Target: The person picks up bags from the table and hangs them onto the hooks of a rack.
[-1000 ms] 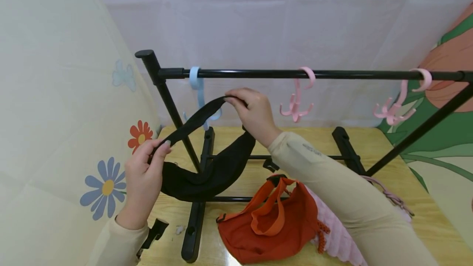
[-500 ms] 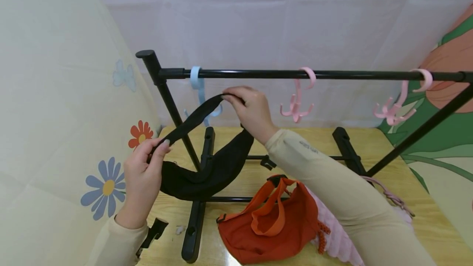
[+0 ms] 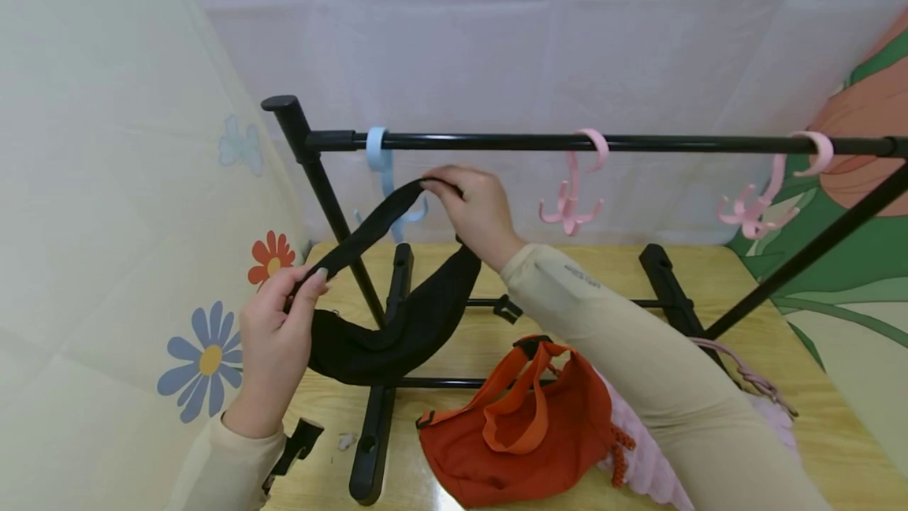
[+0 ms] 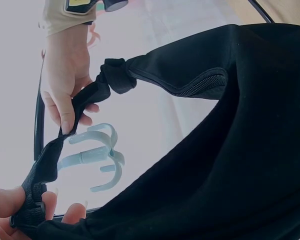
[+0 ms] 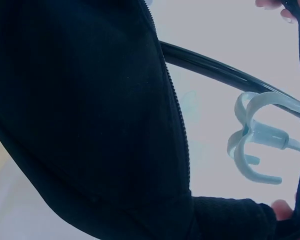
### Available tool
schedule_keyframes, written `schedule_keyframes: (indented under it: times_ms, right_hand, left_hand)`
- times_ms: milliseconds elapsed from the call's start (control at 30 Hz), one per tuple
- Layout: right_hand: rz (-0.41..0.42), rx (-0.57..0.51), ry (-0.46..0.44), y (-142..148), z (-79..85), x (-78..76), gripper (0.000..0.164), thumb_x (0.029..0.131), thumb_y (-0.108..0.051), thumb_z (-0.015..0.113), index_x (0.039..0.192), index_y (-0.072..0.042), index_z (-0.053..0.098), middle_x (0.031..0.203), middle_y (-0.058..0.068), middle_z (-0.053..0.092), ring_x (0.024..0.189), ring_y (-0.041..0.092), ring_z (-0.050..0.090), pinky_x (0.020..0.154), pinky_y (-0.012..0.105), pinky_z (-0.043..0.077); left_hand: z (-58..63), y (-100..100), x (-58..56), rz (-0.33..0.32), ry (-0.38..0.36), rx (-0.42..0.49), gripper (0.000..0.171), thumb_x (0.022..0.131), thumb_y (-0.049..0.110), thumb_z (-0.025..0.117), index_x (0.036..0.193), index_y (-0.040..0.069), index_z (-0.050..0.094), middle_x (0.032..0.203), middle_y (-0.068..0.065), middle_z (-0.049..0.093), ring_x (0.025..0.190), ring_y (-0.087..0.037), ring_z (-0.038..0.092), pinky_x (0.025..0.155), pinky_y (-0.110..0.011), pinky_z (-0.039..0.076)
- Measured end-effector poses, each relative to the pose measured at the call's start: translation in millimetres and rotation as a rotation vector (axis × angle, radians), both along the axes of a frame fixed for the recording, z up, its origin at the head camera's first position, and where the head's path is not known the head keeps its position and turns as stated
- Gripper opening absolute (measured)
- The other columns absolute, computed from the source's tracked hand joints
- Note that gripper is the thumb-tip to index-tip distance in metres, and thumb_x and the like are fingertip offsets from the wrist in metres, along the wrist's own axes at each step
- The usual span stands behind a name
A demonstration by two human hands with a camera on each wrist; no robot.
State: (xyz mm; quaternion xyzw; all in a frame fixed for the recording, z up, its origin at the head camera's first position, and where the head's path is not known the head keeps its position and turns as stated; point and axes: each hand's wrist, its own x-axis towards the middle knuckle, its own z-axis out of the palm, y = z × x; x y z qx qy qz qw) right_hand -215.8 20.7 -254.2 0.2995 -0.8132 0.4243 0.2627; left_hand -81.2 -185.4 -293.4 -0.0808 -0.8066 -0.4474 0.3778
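A black zippered sling bag (image 3: 404, 337) hangs in the air from its strap (image 3: 376, 221), left of the rack's middle. My left hand (image 3: 275, 333) pinches the strap's lower left end between thumb and fingers. Higher up, my right hand (image 3: 478, 207) grips the strap near its top. The strap arches between the hands, and the bag body sags below. Just behind the strap, a light blue hook hanger (image 3: 379, 160) hangs on the rack bar; its prongs show in the left wrist view. A zipper (image 5: 176, 100) runs along the bag in the right wrist view.
The black rack bar (image 3: 482, 142) spans the scene and carries two pink hook hangers, one central (image 3: 570, 207) and one at right (image 3: 757, 211). On the wooden table (image 3: 801, 400) lie an orange bag (image 3: 525, 448) and a pink quilted bag (image 3: 641, 448), partly under my right forearm.
My right hand has shifted slightly left and up with the strap. The dangling black buckle has swung left. My left hand stays almost in place.
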Motion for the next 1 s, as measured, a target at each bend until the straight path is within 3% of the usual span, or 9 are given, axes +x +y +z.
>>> schedule_keyframes:
  times_ms: [400, 667, 1000]
  right_hand:
    - [0.019, 0.009, -0.033, -3, -5.0, -4.4, 0.018, 0.094, -0.012, 0.065, 0.104, -0.001, 0.074, 0.103, 0.010, 0.072, 0.096, 0.021, 0.066, 0.085, 0.031, 0.050]
    - [0.017, 0.006, -0.089, -5, -10.2, -9.0, 0.019, 0.095, -0.015, 0.064, 0.106, -0.003, 0.074, 0.105, 0.010, 0.071, 0.097, 0.022, 0.065, 0.086, 0.032, 0.049]
    - [-0.002, 0.026, -0.106, -7, -11.9, -12.6, 0.020, 0.095, -0.016, 0.063, 0.105, -0.004, 0.074, 0.106, 0.009, 0.071, 0.100, 0.022, 0.065, 0.088, 0.032, 0.048]
  left_hand:
    - [-0.9, -1, -0.1, -0.002, -0.021, 0.005, 0.008, 0.092, -0.003, 0.063, 0.091, -0.008, 0.067, 0.079, -0.017, 0.064, 0.056, -0.010, 0.035, 0.052, -0.023, 0.029]
    - [-4.7, 0, -1.1, -0.013, -0.050, 0.007, 0.007, 0.092, -0.002, 0.063, 0.089, -0.006, 0.067, 0.069, 0.000, 0.053, 0.054, -0.012, 0.033, 0.050, -0.023, 0.029]
    - [-6.1, -1, -3.1, 0.003, -0.065, 0.005, 0.007, 0.092, -0.002, 0.063, 0.089, -0.006, 0.068, 0.069, -0.003, 0.052, 0.053, -0.012, 0.033, 0.049, -0.023, 0.029]
